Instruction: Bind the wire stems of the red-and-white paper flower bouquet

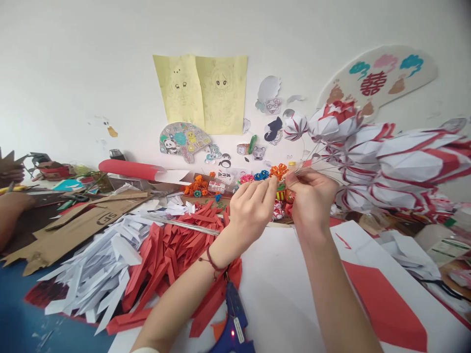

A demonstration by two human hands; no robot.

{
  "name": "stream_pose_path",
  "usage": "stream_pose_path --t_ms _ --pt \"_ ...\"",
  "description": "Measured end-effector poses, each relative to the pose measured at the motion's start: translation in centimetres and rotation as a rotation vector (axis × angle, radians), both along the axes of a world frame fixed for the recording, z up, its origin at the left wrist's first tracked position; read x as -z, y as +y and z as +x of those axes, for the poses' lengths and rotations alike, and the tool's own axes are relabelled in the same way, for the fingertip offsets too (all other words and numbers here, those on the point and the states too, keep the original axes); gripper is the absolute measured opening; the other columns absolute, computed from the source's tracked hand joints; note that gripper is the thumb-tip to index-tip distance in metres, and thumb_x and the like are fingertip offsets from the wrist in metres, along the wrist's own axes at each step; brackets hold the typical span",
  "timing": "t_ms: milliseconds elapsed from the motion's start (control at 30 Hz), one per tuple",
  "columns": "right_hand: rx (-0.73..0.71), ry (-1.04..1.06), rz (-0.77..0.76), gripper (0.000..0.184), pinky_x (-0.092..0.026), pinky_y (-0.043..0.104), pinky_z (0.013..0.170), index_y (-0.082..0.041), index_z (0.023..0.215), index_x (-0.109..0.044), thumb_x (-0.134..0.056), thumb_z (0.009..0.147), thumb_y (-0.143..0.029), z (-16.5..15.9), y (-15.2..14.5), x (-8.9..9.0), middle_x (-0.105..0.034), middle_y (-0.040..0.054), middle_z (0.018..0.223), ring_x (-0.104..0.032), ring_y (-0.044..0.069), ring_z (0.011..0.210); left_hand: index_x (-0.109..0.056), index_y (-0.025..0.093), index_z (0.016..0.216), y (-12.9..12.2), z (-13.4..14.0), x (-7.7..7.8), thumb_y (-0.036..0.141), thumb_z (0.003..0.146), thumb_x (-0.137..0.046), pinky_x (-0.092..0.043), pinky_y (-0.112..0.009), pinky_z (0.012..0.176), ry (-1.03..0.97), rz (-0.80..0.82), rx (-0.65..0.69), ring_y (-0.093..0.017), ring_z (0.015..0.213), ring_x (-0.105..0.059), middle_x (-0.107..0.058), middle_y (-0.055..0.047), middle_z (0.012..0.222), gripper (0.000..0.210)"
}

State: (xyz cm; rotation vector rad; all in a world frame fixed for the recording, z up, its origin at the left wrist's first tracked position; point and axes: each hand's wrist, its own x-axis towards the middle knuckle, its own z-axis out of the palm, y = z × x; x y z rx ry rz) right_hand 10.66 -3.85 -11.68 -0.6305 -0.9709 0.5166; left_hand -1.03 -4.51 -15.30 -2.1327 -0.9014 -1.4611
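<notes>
A bunch of red-and-white folded paper flowers (362, 147) fans out to the right on thin wire stems. My right hand (312, 198) is closed round those stems, below the flower heads. Close beside it, my left hand (253, 203) is closed in a pinch, its fingertips near the stem ends; what lies between them is hidden. Beneath my left forearm are heaped red paper strips (172, 250) and white paper strips (99, 264). A blue glue gun (233, 318) with a lit red light lies under my left wrist.
Straight wires (184, 224) lie across the strips. White paper (277, 274) and a red sheet (382, 304) cover the front. Cardboard (88, 225) and a red roll (127, 169) are at left. Another person's arm (14, 215) shows at the far left. Small colourful flowers (198, 186) stand by the wall.
</notes>
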Motion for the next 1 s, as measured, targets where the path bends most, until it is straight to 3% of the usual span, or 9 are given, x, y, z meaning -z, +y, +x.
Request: stream_pose_path --t_ms 133,267,400,500,567,667,833,1000 --pt "-0.002 0.0 0.042 0.006 -0.045 0.024 0.059 -0.013 0.059 -0.063 -0.069 0.059 -0.014 0.1 0.4 0.1 -0.058 0.0017 0.063 -0.055 0.011 0.062 -0.072 0.018 0.104 -0.4 0.1 -0.8 0.026 0.097 -0.046 -0.044 -0.031 0.074 -0.117 -0.175 0.098 -0.019 0.076 -0.066 -0.075 -0.009 0.083 0.028" --pt "-0.055 -0.027 0.101 0.006 -0.045 0.023 0.058 -0.013 0.057 -0.061 -0.066 0.06 -0.011 0.3 0.4 0.1 -0.057 0.0015 0.063 -0.054 0.011 0.061 -0.074 0.018 0.095 -0.9 -0.5 -2.2 0.034 0.091 -0.059 -0.051 -0.029 0.074 -0.343 -0.561 0.491 -0.019 0.078 -0.069 -0.076 -0.006 0.088 0.023" --pt "-0.123 -0.03 0.055 0.005 -0.043 0.023 0.05 -0.012 0.059 -0.061 -0.067 0.06 -0.012 0.2 0.1 0.0 -0.057 0.002 0.064 -0.053 0.011 0.056 -0.073 0.013 0.088 -0.8 -1.1 -3.0 0.041 0.083 -0.068 -0.055 -0.034 0.079 -0.498 -0.944 0.92 -0.022 0.08 -0.071 -0.075 -0.009 0.082 0.029" --pt "-0.147 -0.065 0.021 0.005 -0.04 0.023 0.043 -0.013 0.06 -0.062 -0.067 0.062 -0.013 0.2 -0.1 0.0 -0.057 0.0018 0.063 -0.05 0.01 0.048 -0.071 0.011 0.083 -0.5 -1.2 -3.1 0.044 0.079 -0.072 -0.055 -0.032 0.078 -0.521 -1.094 1.105 -0.018 0.071 -0.07 -0.072 -0.007 0.074 0.033" --pt "-0.112 -0.096 0.004 0.006 -0.039 0.023 0.041 -0.013 0.061 -0.062 -0.068 0.063 -0.015 0.3 -0.1 0.0 -0.056 0.001 0.06 -0.049 0.01 0.045 -0.07 0.012 0.082 -0.2 -1.1 -2.9 0.046 0.079 -0.072 -0.054 -0.03 0.076 -0.526 -1.13 1.146 -0.017 0.069 -0.069 -0.07 -0.006 0.071 0.034" --pt "0.003 -0.136 -0.006 0.008 -0.041 0.023 0.044 -0.013 0.061 -0.062 -0.068 0.064 -0.017 0.3 0.0 0.0 -0.057 0.0009 0.058 -0.051 0.011 0.047 -0.07 0.013 0.09 0.1 -0.9 -2.6 0.044 0.083 -0.069 -0.052 -0.03 0.076 -0.443 -1.008 0.984 -0.018 0.075 -0.068 -0.071 -0.006 0.076 0.032" --pt "0.143 -0.156 -0.046 0.011 -0.045 0.025 0.053 -0.012 0.06 -0.063 -0.07 0.063 -0.02 0.4 0.5 0.4 -0.06 0.0032 0.06 -0.056 0.013 0.057 -0.072 0.018 0.097 0.3 -0.9 -2.0 0.036 0.091 -0.058 -0.044 -0.026 0.068 -0.166 -0.403 0.312 -0.016 0.071 -0.062 -0.071 -0.006 0.081 0.024" --pt "0.16 -0.141 -0.091 0.013 -0.044 0.025 0.054 -0.01 0.06 -0.063 -0.07 0.062 -0.022 0.8 0.4 0.5 -0.06 0.0033 0.062 -0.056 0.013 0.058 -0.066 0.017 0.113 0.2 -1.5 -1.8 0.032 0.099 -0.043 -0.038 -0.028 0.066 0.192 -0.132 0.07 -0.016 0.068 -0.057 -0.068 -0.007 0.08 0.031"
